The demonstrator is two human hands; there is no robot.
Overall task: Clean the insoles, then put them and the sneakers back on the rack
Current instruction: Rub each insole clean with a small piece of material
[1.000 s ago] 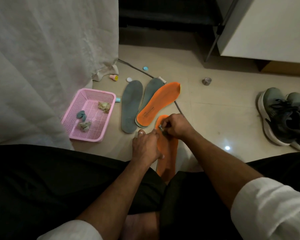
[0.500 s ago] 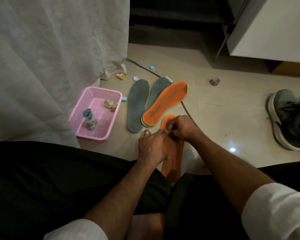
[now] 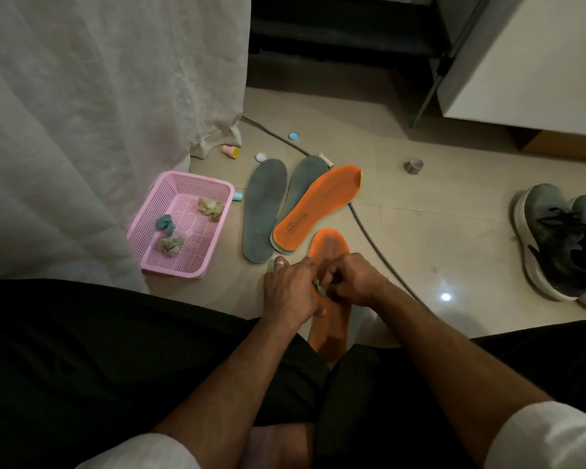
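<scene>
Sitting on the floor, legs apart, so the work sits right in between. Closest up: orange insole [image 3: 330,328] lying flat on the tile between the knees, heel end toward the body, probably parked there so both hands can get at it. Left hand [image 3: 290,289] resting on its left edge, fingers curled in, looks like pinning it down so no sliding. Right hand [image 3: 351,280] curled over the middle, pinching a small grey scrap [image 3: 318,286], some wipe or wad, hard to tell which; both hands seem to meet on it.

A bit further: second orange insole [image 3: 315,206] laid across two grey insoles [image 3: 263,208], side by side, likely the waiting or finished pile. Left of those, pink basket [image 3: 146,252] holding crumpled wads, presumably used wipes, kept in reach. Off right, well apart, grey sneakers [image 3: 562,238] side by side, waiting. No rack visible. Judging by that, cleaning only partway.
</scene>
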